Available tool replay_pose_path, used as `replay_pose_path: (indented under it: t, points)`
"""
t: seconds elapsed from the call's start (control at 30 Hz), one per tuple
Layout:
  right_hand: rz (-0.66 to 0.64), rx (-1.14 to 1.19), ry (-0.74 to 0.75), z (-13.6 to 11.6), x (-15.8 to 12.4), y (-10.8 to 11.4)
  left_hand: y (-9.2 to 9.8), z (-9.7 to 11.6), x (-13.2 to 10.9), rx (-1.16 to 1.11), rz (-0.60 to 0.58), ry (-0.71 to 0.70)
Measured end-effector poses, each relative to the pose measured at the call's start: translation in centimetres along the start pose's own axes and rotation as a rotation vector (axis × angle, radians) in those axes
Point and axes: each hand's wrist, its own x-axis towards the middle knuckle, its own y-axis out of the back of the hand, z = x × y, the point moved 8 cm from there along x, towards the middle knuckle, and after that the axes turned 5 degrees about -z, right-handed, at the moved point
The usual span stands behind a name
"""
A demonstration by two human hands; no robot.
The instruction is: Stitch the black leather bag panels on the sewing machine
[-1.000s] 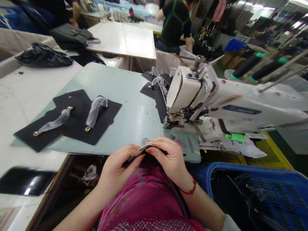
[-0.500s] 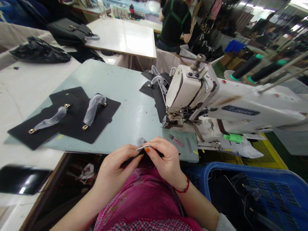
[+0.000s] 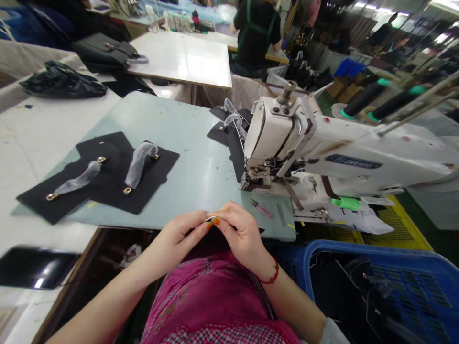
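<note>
Both hands meet at the front edge of the pale green table [image 3: 201, 167]. My left hand [image 3: 181, 239] pinches a black piece with a light edge [image 3: 211, 219], most of it hidden by the fingers and hanging below the table edge. My right hand [image 3: 242, 234], with a red string bracelet at the wrist, pinches the same piece close beside the left. Right of the hands on the table lie pink-handled thread snips [image 3: 261, 208]. Black panels with gold rings and wrapped handles [image 3: 152, 174] rest at the left of the table.
A white sewing machine [image 3: 308, 138] stands at the right, with more black panels [image 3: 234, 148] behind its head. A blue basket [image 3: 362, 248] holding black pieces is at the lower right. A phone [image 3: 36, 267] lies at the left. A person [image 3: 256, 38] is beyond the tables.
My hands have drawn closer together over the piece and shifted slightly left. The wrapped bit seen behind the fingers earlier is now nearly hidden. The view has moved slightly.
</note>
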Motion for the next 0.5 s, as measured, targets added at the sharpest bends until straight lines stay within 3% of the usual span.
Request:
replay_pose_path:
  t: [0.17, 0.3, 0.43, 0.5]
  points:
    - [-0.041, -0.044, -0.015, 0.4, 0.2, 0.2, 0.6, 1.0, -1.1, 0.154, 0.197, -0.070]
    - [-0.041, -0.110, -0.005, 2.3, -0.2, 0.7, 2.3, 0.7, -2.3, 0.263, 0.342, -0.070]
    - [-0.047, -0.219, -0.040, 6.7, -1.2, 1.1, 5.7, 0.1, -4.0, 0.392, 0.455, -0.059]
    - [0.029, -0.316, -0.092, 8.6, -1.7, 1.8, 8.1, 0.4, -5.4, 0.460, 0.569, -0.024]
